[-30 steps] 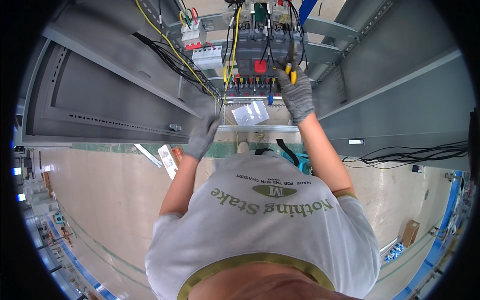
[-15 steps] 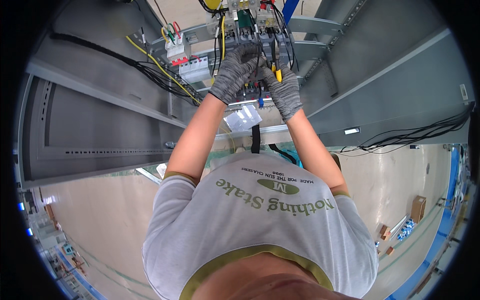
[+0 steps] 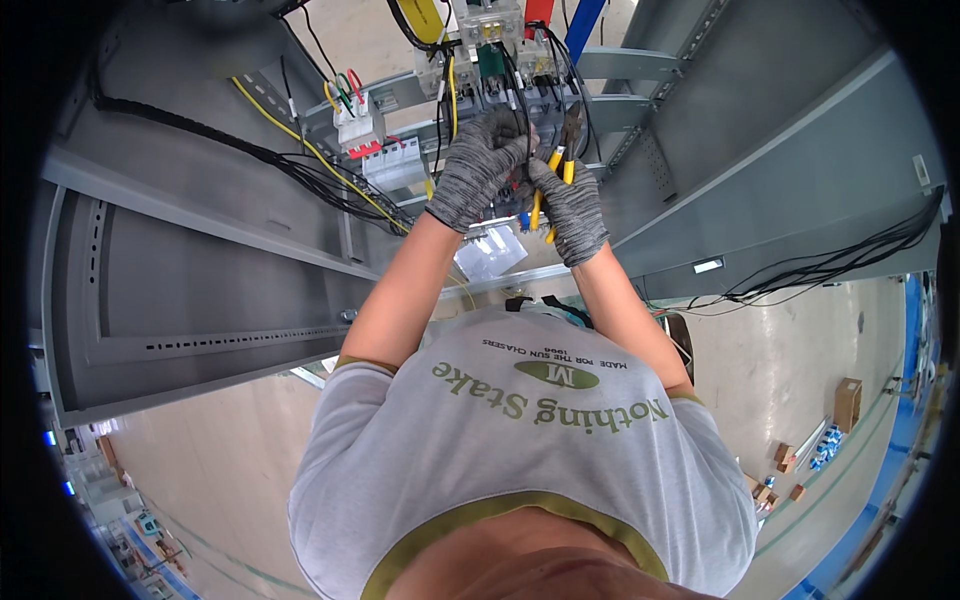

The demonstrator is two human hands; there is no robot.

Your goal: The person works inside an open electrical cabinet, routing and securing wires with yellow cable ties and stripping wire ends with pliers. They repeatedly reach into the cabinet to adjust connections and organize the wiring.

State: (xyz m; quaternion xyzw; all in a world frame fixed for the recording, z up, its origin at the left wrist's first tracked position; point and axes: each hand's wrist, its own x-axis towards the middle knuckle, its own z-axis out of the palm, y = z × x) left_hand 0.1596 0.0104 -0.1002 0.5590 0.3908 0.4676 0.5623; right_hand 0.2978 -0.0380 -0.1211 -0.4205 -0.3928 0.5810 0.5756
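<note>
Both my hands wear grey knitted gloves inside a metal cabinet. My left hand [image 3: 482, 165] is closed, its fingertips pinched on a thin black wire [image 3: 521, 98] that comes down from the terminals above. My right hand [image 3: 576, 210] is wrapped around a pair of pliers with yellow handles [image 3: 557, 180]. Their dark jaws [image 3: 571, 126] point up and away, apart from the wire. The right fingertips are close to the left ones, near the wire's lower part. The wire's end is hidden among the fingers. Behind the hands stands a row of dark switchgear with clear covers [image 3: 489, 24].
To the left, white breakers [image 3: 393, 163] sit on a rail, beside a black cable bundle [image 3: 240, 140] and a yellow wire [image 3: 300, 138]. Grey cabinet panels [image 3: 230, 255] flank both arms. A clear plastic bag [image 3: 490, 253] lies below the hands. Black wires [image 3: 830, 265] hang at the right.
The pliers have turned in my right hand, so jaws and both yellow handles now show. My left hand has shifted slightly down and right, its fingers now pinching the wire.
</note>
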